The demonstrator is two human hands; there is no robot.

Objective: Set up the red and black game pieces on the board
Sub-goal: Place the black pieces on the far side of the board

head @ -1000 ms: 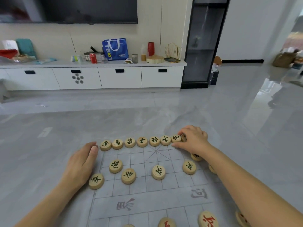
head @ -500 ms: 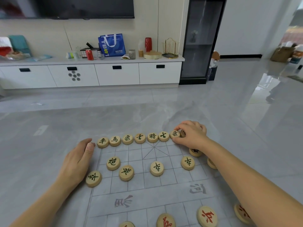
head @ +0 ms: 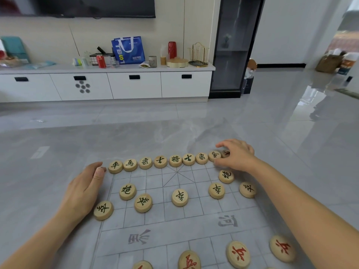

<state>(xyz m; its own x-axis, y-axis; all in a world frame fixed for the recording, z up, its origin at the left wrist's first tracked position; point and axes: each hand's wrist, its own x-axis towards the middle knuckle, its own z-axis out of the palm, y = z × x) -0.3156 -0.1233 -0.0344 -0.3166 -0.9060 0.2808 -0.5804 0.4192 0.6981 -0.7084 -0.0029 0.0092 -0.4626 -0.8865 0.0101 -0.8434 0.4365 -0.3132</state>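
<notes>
Right hand [head: 236, 155] pinches the end black piece [head: 226, 153] at the board's [head: 174, 224] far-right corner; left hand [head: 83, 189] rests slack, empty, beside it — a light, stiff disc, likely best gripped by its rim.

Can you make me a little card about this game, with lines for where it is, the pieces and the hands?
Place: board lying on a grey floor
Far side: back row of nine black-lettered discs; the last black piece is half hidden
In front of it: seven more black pieces
Near side: red pieces, at least four, some cut off by the picture's edge
Left: left hand relaxed at the board's left edge, holding nothing
Right: right hand, fingers curled on the last black piece
</notes>
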